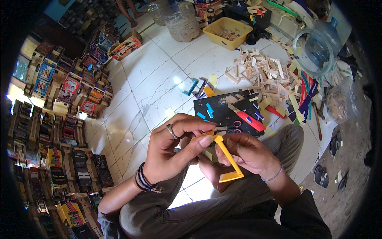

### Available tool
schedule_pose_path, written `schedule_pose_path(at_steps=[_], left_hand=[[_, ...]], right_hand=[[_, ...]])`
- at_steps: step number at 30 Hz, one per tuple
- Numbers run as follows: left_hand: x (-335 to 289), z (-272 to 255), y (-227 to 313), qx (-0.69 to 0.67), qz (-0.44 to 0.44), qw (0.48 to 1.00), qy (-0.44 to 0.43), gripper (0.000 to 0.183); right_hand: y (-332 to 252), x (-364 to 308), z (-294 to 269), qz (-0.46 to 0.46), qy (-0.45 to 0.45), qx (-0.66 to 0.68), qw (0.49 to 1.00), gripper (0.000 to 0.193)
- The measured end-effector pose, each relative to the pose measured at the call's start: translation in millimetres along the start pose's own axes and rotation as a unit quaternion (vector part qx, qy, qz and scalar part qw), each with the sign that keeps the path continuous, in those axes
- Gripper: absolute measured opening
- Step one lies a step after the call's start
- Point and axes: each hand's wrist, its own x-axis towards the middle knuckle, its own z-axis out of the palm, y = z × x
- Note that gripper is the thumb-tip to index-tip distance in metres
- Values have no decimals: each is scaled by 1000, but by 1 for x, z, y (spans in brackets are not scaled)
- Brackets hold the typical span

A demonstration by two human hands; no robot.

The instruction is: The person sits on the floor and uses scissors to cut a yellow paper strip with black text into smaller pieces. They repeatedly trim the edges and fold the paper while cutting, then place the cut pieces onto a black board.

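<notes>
A yellow U-shaped frame of thin strips point(229, 157) is held up over my lap, its lower end pointing left. My left hand point(169, 147) pinches one upper end between thumb and fingers. My right hand point(252, 153) grips the frame near its upper corner, with its fingers closed around the edge. Just beyond my hands lies a black board point(207, 102). On it rest a red-handled cutter knife point(250, 120), scissors with dark red-rimmed handles point(237, 126) and small blue strips point(209, 110). My fingers partly hide the frame's upper part.
A heap of bare wooden pieces point(258, 67) spreads at the far right, beside coloured strips point(308, 93) and a hammer point(317, 119). A yellow basin point(227, 34) stands behind. Toy trucks point(71, 85) crowd the left side. Sandals point(320, 176) lie at right.
</notes>
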Motion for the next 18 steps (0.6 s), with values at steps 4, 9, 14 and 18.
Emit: schedule_pose_path(at_steps=[4,9,14,18], left_hand=[[0,-1,0,-95,-68,993,-3,45],[-2,-8,-2,-392,-293,872,-19,65],[-4,-10,-6,-466,-289,834,-63,58],[-10,-5,-8,-455,-283,845,-6,46]], right_hand=[[-7,-2,5,-40,53,-181,981,28],[-12,2,5,-199,113,-450,863,18],[-21,5,5,-249,96,-548,793,18],[-23,8,2,-280,83,-571,767,18]])
